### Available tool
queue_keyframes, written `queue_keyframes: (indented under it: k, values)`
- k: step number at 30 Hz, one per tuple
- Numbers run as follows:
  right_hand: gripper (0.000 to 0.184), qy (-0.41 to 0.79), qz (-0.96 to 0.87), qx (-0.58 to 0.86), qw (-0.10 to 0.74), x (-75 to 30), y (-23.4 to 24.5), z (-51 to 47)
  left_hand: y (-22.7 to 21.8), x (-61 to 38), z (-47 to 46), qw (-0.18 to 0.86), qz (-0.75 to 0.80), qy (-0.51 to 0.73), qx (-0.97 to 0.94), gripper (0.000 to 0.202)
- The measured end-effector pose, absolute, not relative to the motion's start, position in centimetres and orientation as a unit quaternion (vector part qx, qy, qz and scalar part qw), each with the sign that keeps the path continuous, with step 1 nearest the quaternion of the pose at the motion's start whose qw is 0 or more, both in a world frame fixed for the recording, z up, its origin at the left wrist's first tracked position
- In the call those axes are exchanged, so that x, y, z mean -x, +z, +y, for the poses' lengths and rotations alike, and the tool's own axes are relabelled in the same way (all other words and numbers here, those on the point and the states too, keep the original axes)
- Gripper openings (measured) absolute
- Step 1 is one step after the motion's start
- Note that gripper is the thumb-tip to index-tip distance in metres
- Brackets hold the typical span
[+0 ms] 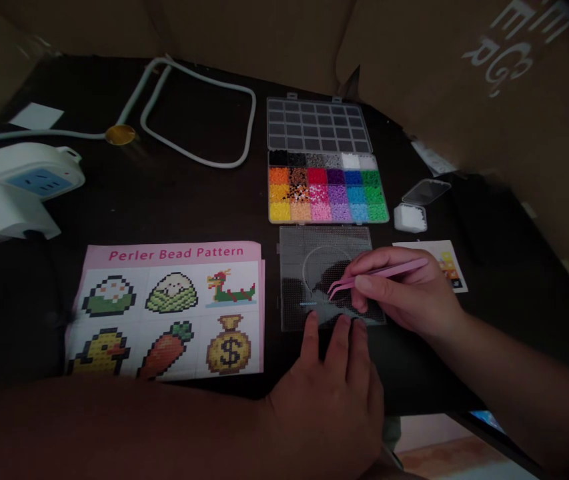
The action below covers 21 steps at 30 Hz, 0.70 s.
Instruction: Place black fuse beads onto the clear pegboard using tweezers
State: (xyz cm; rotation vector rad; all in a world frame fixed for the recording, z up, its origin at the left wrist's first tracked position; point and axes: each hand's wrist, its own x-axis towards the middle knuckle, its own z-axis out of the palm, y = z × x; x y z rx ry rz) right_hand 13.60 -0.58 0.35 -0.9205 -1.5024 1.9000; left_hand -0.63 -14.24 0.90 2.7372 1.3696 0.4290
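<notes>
My right hand (399, 283) grips pink bent-tip tweezers (394, 269), whose points hover over or touch the clear pegboard (294, 247). Whether a bead sits between the tips is too small to tell. A short row of light blue beads (308, 304) lies on the board's lower left part. My left hand (331, 380) rests with its fingers stretched out, fingertips on the near edge of the board. Just behind the board stands an opened bead box (388, 217) with many coloured compartments. To its left a pattern sheet (177, 257) shows pixel pictures, including a dragon on light blue water.
A small open box of white beads (410, 218) stands right of the bead box. Under my right hand, a small picture card (451, 267) is partly covered. A white power strip (24, 180) and a looped pale cable (251, 120) occupy the left side. Cardboard walls (264, 33) enclose the back.
</notes>
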Motion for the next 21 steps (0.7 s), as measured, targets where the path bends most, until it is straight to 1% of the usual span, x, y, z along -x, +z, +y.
queue_keyframes:
  k: [21]
  values:
    - [0.009,0.718,-0.540,0.348,0.266,-13.52,0.60,-0.64,0.97,0.57,-14.25,0.026,0.438,0.131,-0.889,0.038]
